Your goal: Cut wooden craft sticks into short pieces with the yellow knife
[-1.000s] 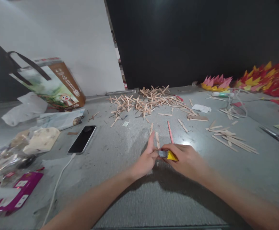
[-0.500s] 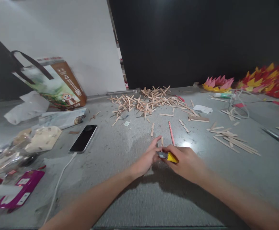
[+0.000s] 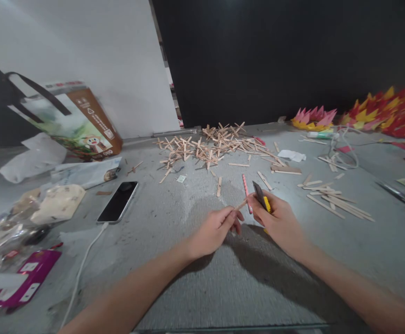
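Between the fingertips of my left hand [image 3: 216, 228] is a short wooden stick [image 3: 241, 204], pinched at its near end. My right hand [image 3: 277, 220] grips a yellow utility knife [image 3: 266, 204], its dark blade end pointing up and away to the left. Fingertips of the right hand also touch the far end of the stick. Just beyond the hands lies a pink patterned rod [image 3: 246, 188], partly covered by the right fingers. A loose wooden stick [image 3: 219, 186] rests on the grey table ahead of my left hand.
A heap of crossed wooden sticks [image 3: 205, 148] spreads at the back. More sticks [image 3: 338, 199] and scissors [image 3: 397, 194] lie right. On the left are a phone [image 3: 118, 202] with its cable, a purple power strip [image 3: 31, 277], plastic packets [image 3: 59, 203] and a carrier bag [image 3: 80, 123].
The knife has come away from the stick and turned from pointing left to pointing upward. The stick, upright before, now slants between both hands.
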Demonstrator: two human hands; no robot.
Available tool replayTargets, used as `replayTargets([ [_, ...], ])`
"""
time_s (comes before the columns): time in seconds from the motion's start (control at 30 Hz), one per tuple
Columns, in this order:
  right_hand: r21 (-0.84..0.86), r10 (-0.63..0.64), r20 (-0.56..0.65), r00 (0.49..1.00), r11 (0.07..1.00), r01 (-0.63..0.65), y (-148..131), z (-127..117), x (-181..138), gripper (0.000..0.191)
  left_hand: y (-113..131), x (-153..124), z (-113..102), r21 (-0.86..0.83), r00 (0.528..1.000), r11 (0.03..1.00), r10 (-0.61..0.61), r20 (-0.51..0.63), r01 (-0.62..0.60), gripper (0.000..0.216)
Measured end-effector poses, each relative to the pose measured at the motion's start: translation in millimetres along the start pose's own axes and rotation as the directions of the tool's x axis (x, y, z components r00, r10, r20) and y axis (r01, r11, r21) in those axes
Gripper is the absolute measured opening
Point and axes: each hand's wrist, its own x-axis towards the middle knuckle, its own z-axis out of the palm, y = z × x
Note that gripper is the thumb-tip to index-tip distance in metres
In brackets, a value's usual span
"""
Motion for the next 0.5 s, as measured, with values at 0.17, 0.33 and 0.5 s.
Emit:
replayTargets([
  [0.17, 0.05, -0.004, 0.087, 0.996, 0.999, 0.0, 0.6, 3.1, -3.8, 0.034, -0.5, 2.1, -3.9, 0.032, 0.99, 0.999, -0.004, -0.144, 0.009, 0.041],
  [0.33, -0.141, -0.021, 0.203, 0.979, 0.989, 0.05, -3.1, 3.2, -6.0, 0.031, 1.1, 3.3, -8.1, 0.063, 0.982, 0.998, -0.007, -0.189, 0.02, 0.038],
  [0.5, -0.169, 0.004, 0.227, 0.974, 0.985, 0.035, 0.4, 4.5, -4.3, 0.03, 0.3, 2.4, -7.7, 0.095, 0.983, 0.995, -0.017, -0.184, 0.035, 0.037],
])
